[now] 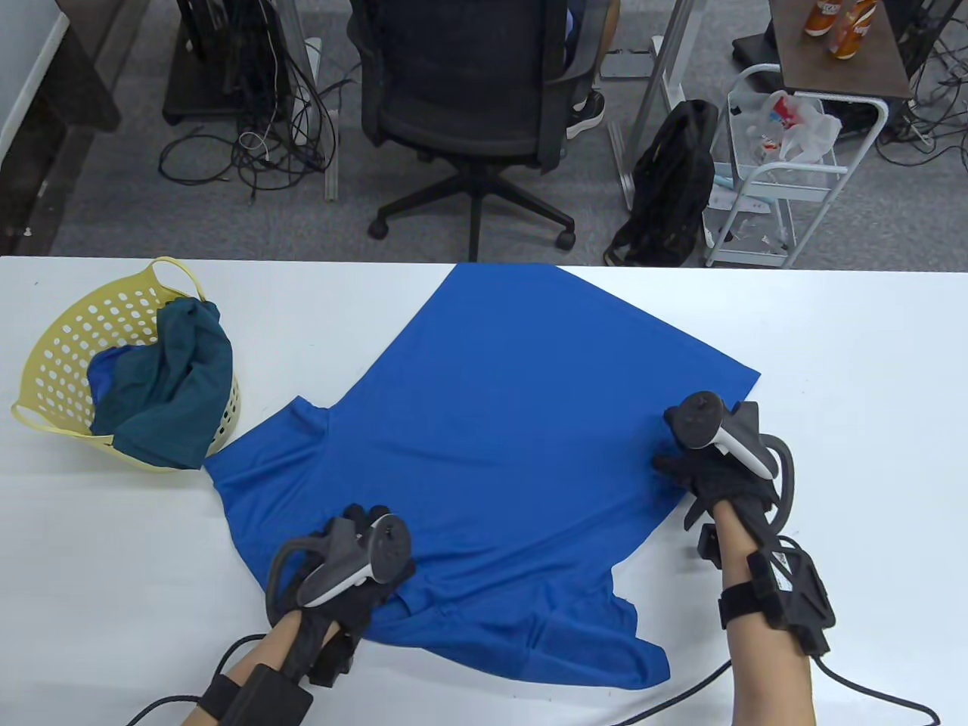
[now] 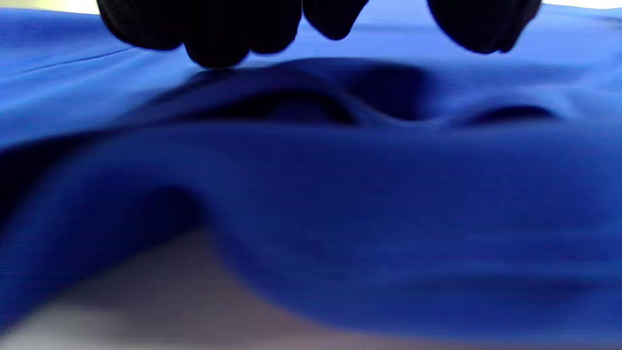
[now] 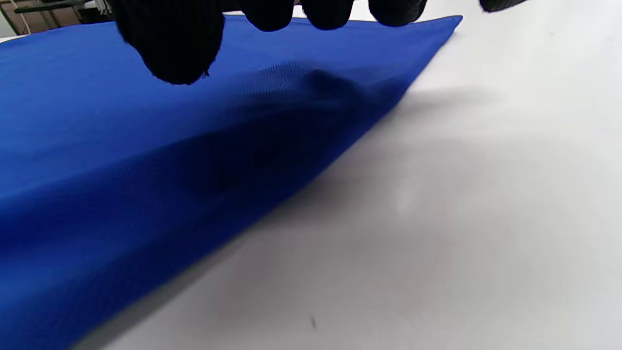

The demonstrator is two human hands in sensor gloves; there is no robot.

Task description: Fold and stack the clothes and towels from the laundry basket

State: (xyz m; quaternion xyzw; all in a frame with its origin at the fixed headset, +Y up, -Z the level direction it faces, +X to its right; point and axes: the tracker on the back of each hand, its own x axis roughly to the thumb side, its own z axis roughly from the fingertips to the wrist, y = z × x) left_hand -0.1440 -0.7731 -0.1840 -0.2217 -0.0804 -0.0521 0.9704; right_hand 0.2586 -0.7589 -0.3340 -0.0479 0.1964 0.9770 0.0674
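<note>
A blue T-shirt lies spread flat on the white table, its hem at the far edge and its sleeves toward me. My left hand rests on the shirt's near left part by the shoulder. In the left wrist view its fingers touch the rumpled blue cloth without pinching it. My right hand is at the shirt's right side edge. In the right wrist view its fingers are spread just above the cloth's edge and hold nothing.
A yellow laundry basket stands at the table's left, with a dark teal garment hanging over its rim next to the shirt's left sleeve. Bare table lies to the right of the shirt. An office chair stands beyond the far edge.
</note>
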